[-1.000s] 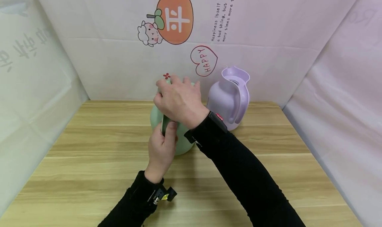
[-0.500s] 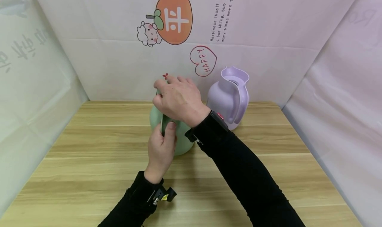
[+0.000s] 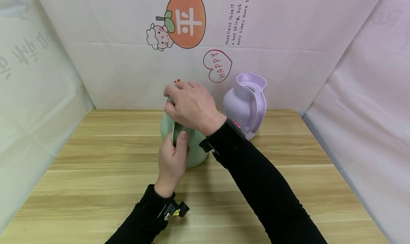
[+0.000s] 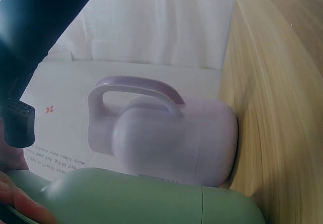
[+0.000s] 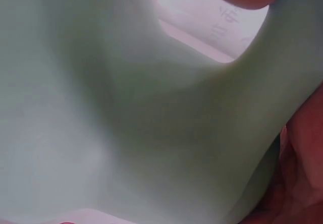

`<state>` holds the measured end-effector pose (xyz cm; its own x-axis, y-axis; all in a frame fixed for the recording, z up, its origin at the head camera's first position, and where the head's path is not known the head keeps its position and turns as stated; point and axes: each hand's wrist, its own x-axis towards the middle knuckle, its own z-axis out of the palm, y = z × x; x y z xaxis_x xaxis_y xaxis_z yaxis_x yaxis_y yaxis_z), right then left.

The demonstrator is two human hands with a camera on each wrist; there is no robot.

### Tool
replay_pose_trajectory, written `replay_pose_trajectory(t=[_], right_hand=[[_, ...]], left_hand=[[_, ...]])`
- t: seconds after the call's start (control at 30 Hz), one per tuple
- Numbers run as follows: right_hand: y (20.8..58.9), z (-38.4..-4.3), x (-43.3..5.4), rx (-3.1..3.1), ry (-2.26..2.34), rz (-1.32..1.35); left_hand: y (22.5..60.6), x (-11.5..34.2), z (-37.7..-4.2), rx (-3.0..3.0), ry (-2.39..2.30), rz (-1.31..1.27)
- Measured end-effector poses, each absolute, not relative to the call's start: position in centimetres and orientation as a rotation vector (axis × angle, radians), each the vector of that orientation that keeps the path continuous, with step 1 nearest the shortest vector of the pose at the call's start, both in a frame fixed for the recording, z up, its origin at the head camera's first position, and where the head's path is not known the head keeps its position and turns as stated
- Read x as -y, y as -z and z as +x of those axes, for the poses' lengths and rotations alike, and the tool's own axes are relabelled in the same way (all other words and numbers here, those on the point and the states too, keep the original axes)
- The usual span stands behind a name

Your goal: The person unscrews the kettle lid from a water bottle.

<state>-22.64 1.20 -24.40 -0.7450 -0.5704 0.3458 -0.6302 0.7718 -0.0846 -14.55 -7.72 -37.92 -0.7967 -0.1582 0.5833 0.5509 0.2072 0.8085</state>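
Observation:
A pale green thermos jug (image 3: pixel 198 152) stands upright on the wooden table, its handle towards me. My left hand (image 3: pixel 173 162) grips this handle, thumb laid along the near side. Over the jug's top lies my right hand (image 3: pixel 193 107), fingers bent down around the mouth. What sits inside the mouth is hidden beneath the palm. In the left wrist view the green body fills the bottom edge, with fingertips (image 4: pixel 33 206) at its upper end. Blurred green plastic takes up most of the right wrist view.
A lilac thermos jug (image 3: pixel 237 107) stands upright just right of the green one, its handle facing right and towards me. Close behind both hangs a white printed cloth (image 3: pixel 128 73). More white cloth borders the table (image 3: pixel 96 165) on both sides.
My right hand has turned slightly over the jug's top, its fingers shifting left and drawing closer together. The left hand and both jugs have stayed in place.

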Motion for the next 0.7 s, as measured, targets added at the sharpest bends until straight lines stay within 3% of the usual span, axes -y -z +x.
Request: replay_pose_trajectory(t=[0.7], right_hand=[[24.63, -23.64, -1.35, 2.624, -0.383, 1.026]], left_hand=[[37.94, 7.79, -14.61, 1.940, 1.625, -0.346]])
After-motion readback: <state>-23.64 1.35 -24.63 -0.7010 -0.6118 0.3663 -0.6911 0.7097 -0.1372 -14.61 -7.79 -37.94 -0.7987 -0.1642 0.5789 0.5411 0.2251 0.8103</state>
